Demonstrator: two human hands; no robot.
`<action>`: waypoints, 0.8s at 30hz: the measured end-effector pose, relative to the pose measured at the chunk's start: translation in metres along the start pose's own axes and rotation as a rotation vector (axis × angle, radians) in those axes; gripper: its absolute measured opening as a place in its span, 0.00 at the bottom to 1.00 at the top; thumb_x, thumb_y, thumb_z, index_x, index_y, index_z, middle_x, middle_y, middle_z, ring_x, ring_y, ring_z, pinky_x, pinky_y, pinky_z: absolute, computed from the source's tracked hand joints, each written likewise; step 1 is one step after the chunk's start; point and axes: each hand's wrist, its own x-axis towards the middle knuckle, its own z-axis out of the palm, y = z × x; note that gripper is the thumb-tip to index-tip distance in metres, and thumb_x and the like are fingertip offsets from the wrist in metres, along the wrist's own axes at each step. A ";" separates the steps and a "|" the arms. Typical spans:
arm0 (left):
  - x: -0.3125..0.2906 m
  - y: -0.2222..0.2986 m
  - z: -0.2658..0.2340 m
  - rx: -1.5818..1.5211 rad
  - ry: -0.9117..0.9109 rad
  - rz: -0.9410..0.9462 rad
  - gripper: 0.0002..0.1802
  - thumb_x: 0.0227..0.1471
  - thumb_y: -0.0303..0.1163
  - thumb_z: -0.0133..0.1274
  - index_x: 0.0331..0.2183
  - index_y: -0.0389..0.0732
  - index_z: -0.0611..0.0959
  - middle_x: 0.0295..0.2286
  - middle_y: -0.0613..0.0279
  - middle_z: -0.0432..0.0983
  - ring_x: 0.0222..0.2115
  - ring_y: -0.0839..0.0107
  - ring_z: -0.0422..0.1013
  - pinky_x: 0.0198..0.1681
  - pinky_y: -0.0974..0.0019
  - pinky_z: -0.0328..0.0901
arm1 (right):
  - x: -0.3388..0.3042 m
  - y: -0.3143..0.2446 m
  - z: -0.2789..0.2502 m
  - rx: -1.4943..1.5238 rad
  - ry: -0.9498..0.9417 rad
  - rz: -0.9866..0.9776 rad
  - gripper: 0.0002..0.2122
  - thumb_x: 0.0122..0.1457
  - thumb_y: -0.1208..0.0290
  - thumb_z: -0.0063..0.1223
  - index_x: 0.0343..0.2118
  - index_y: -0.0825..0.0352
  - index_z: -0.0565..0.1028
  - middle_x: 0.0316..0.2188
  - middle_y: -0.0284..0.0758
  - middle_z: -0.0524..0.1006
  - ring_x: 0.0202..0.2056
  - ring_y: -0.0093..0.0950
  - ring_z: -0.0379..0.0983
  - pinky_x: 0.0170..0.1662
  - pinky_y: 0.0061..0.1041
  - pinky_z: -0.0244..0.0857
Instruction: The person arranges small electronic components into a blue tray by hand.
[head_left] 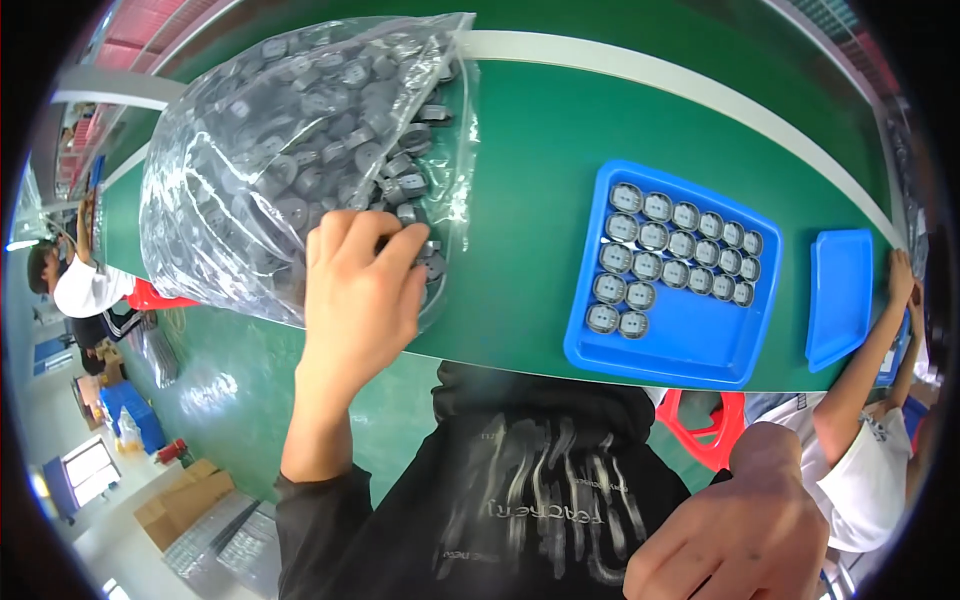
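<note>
A big clear plastic bag [240,180], full of small dark grey round parts, lies on the left of the green table. My left hand [362,275] is at the bag's open side, its fingers curled down among the grey parts [408,185]; whatever the fingertips grip is hidden. Close to the camera at the lower right, my right hand [735,530] has its fingers bent inward, and I cannot see whether they hold anything. A blue tray [690,350] right of the bag carries rows of grey round parts [683,243], with bare tray floor at its lower right.
Another blue tray [840,300] stands farther right on the green table [530,200], beside a co-worker's arm [870,370]. A red stool [708,430] shows below the table edge. At the left, a second person [85,285] sits; cardboard boxes [185,505] are on the floor.
</note>
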 end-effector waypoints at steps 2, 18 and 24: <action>0.002 -0.004 0.007 0.006 -0.006 0.019 0.16 0.41 0.22 0.64 0.37 0.40 0.86 0.35 0.62 0.74 0.41 0.56 0.68 0.46 0.54 0.61 | 0.009 0.005 -0.014 -0.024 -0.163 0.085 0.07 0.66 0.75 0.53 0.37 0.65 0.84 0.28 0.38 0.76 0.22 0.29 0.69 0.22 0.29 0.61; 0.008 0.001 -0.007 -0.440 0.228 -0.198 0.10 0.47 0.20 0.62 0.35 0.35 0.82 0.30 0.56 0.77 0.31 0.61 0.74 0.37 0.63 0.68 | 0.040 0.135 -0.087 -1.166 0.287 0.522 0.13 0.57 0.65 0.61 0.37 0.71 0.75 0.29 0.46 0.80 0.34 0.43 0.79 0.37 0.38 0.71; 0.008 0.036 0.002 -0.706 0.346 -0.098 0.12 0.49 0.17 0.57 0.39 0.32 0.83 0.33 0.52 0.79 0.33 0.61 0.75 0.40 0.64 0.69 | -0.015 0.040 -0.087 -0.768 0.471 0.515 0.13 0.61 0.71 0.61 0.47 0.69 0.79 0.31 0.35 0.81 0.31 0.23 0.78 0.36 0.24 0.71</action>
